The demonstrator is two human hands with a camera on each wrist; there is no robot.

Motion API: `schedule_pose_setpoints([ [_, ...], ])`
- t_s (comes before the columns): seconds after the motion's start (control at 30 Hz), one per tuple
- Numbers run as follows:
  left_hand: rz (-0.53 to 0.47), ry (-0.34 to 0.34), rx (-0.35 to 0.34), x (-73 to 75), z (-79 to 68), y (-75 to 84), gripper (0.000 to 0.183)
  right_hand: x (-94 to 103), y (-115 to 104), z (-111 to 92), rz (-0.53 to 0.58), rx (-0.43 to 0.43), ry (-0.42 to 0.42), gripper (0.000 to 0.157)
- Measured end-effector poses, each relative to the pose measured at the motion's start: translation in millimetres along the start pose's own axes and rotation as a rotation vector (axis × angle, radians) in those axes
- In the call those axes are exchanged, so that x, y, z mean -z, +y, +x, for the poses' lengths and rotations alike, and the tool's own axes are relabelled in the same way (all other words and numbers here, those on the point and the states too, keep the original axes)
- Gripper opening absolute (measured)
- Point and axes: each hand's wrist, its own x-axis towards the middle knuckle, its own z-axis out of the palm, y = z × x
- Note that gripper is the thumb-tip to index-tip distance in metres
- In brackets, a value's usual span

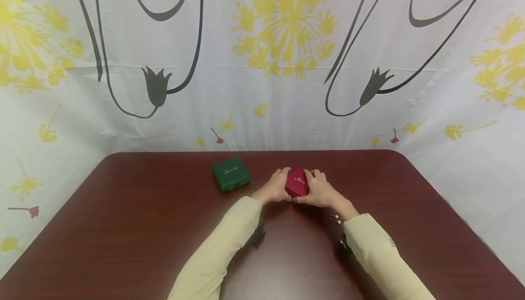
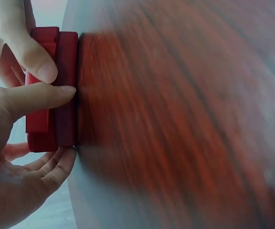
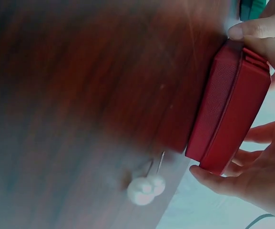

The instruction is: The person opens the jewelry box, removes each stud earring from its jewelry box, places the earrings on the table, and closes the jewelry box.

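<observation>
Both hands hold a small red jewelry box with gold lettering, at the far middle of the table. My left hand grips its left side, the thumb along the front and the fingers round the side in the left wrist view. On the opposite side, my right hand grips it the same way, thumb in front and fingers behind. The lid is down on the base, with a seam between them in the right wrist view. Two white pearl earrings with thin metal pins lie on the table near the right wrist.
To the left of the red box, a green jewelry box with gold "Jewelry" lettering sits closed on the dark red-brown wooden table. Behind the table hangs a white curtain printed with grey and yellow flowers.
</observation>
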Motion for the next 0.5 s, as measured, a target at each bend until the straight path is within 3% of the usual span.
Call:
schedule_pose_setpoints([
  [0.33,0.023,-0.066,-0.044,11.4,-17.7,-10.2,0.097,-2.6,-14,-7,0.070,0.026,-0.092,0.093],
  [0.5,0.051,-0.110,-0.068,17.1,-27.9,-12.8,0.102,-4.5,-20,-12,0.051,0.096,-0.107,0.092],
])
